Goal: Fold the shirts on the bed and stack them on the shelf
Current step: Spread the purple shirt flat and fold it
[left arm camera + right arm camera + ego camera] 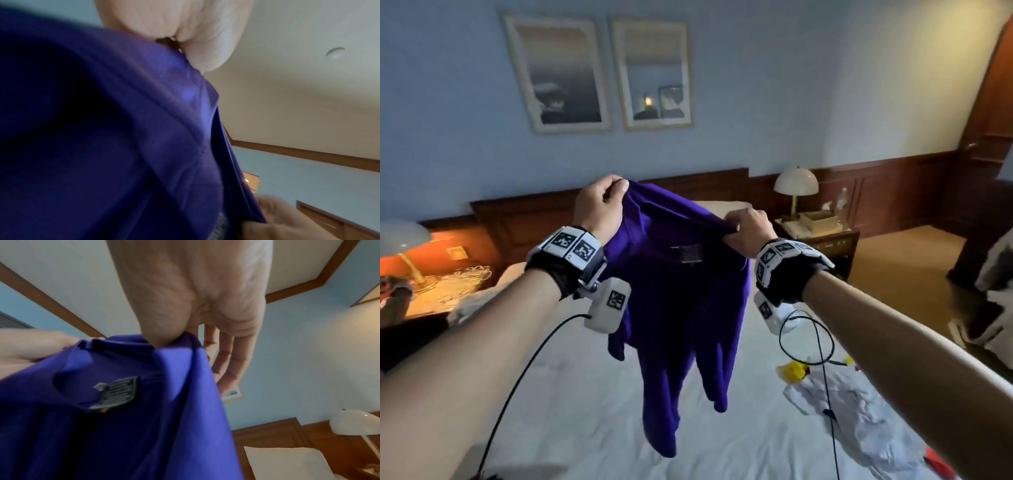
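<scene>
Head view is showing both hands raised over the bed point(585, 411), holding a purple shirt point(681, 308) up by its top edge so that it is hanging free above the white sheet. The left hand point(599, 209) is gripping the shirt's left shoulder, fingers curled tight and the thumb pressing the cloth against them. The right hand point(748, 233) is pinching the opposite shoulder; in the right wrist view the thumb point(162, 331) is clamping the fabric from the front while the other fingers point(230, 363) are lying fairly straight behind it. The neck label point(690, 253) is facing the person, sitting between the two hands. The shirt's body and sleeves are dangling down in loose folds, the lowest part hanging over the middle of the bed; whether it is touching the sheet cannot be told. In the left wrist view, purple cloth is filling most of the frame and is blurred. A crumpled white garment point(859, 411) is lying toward the right edge of the bed, with a small yellow object point(794, 371) just beside it. Lamps are standing on the nightstands at either side of the headboard.
</scene>
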Tool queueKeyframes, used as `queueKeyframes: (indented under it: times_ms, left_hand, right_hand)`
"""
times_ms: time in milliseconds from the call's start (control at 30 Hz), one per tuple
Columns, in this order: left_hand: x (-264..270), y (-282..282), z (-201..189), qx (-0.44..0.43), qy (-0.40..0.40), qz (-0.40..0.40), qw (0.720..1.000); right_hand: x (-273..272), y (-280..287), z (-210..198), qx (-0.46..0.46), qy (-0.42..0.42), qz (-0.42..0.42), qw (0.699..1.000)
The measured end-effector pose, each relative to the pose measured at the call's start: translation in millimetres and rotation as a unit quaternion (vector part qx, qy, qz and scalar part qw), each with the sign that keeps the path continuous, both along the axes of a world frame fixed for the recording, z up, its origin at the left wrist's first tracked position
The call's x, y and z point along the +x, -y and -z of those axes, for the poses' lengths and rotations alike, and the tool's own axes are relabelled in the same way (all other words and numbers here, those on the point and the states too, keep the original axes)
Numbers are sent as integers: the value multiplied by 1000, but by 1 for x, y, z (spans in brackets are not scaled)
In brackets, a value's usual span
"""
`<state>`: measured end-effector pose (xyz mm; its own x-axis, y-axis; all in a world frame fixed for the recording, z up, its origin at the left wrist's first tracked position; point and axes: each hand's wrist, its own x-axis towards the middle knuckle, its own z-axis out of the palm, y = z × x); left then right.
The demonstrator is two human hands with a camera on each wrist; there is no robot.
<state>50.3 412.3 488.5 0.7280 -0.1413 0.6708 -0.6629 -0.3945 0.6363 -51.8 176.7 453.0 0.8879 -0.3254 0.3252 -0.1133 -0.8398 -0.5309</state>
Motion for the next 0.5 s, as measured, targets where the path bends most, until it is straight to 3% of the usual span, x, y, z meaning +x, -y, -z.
queueKeyframes:
  times_ms: [133, 233, 300, 400, 500]
  left_hand:
    - [-4, -56, -30, 51, 5, -78, 996]
    - [-14, -75, -38, 234, -61, -110, 964]
    - [-21, -68, -32, 332, -55, -54, 940]
    - [-25, -57, -24, 286, -81, 47, 954]
    - [-13, -68, -19, 255, -84, -18, 963]
  right_hand:
    - [16, -21, -40, -1, 21, -6, 1000]
    - [28, -54, -76, 29, 45, -46, 997]
    - [34, -80, -99, 35, 53, -86, 994]
    - [38, -110, -125, -2, 54, -137, 989]
    - [39, -113, -141, -36, 66, -156, 985]
